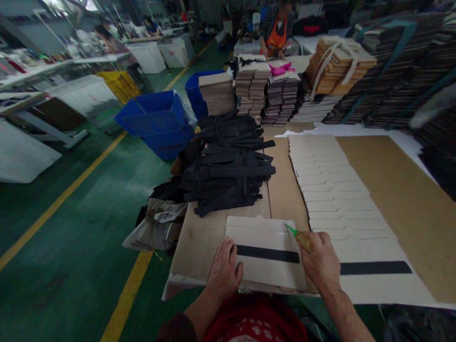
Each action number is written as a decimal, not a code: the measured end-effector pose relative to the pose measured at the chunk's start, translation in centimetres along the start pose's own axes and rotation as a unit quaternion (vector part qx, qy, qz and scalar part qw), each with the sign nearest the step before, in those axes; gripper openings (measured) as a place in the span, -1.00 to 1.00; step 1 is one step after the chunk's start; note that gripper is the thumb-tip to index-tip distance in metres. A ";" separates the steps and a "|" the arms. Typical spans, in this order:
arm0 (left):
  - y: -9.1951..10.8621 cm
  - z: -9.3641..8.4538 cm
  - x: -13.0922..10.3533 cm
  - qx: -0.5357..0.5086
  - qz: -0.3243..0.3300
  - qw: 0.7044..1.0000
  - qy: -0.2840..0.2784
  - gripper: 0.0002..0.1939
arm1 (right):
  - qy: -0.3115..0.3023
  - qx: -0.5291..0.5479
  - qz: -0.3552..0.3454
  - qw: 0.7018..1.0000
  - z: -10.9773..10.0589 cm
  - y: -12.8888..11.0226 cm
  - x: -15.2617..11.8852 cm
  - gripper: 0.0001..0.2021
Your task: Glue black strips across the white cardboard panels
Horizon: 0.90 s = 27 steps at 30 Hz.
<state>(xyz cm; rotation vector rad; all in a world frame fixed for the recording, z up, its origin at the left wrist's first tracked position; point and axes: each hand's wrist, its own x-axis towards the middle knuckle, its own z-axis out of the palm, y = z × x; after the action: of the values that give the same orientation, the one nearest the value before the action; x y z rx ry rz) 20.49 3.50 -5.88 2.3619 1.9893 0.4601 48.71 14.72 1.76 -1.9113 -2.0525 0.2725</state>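
Note:
A pale, flat board [258, 232] with a black strip [269, 254] across it lies at the table's near edge. My left hand [225, 268] rests flat on the board's left edge, beside the strip's end, fingers stretched out. In my right hand [322, 261] is a small amber glue bottle [305, 241] with a green nozzle, gripped in closed fingers. Its tip points at the board's upper right corner; whether it touches, I cannot tell. To the right, a row of overlapping pale boards [331, 190] runs away from me, the nearest bearing another black strip [375, 268].
Bundles of black strips [228, 166] lie beyond the board. Stacked boards [251, 85] and a tied tan bundle [338, 66] line the table's far end. Blue bins [160, 123] stand on the green floor at left. A person in an orange apron [277, 40] is at the back.

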 end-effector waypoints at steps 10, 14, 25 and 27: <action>0.1 0.0 -0.1 0.010 0.002 1.000 0.006 -0.44 | 0.020 0.188 -0.044 0.981 2.0 -4.1 -1.0 -0.78; 0.2 -0.1 -0.1 0.006 0.000 1.000 0.004 -0.44 | -0.012 0.172 -0.069 0.983 2.8 -5.4 -2.9 -0.83; 0.0 0.2 -0.2 -0.004 -0.002 1.000 0.005 -0.45 | -0.056 0.127 -0.114 0.984 3.7 -10.3 -2.9 -0.84; -0.2 0.4 -0.3 -0.005 0.001 1.000 0.012 -0.46 | -0.057 0.139 -0.099 0.984 3.6 -10.0 -2.9 -0.83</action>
<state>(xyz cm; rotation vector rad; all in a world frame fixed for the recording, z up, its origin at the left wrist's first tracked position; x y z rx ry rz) 20.39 3.34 -6.35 2.3654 1.9893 0.5001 38.21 11.28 1.61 -1.5470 -2.1277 0.5979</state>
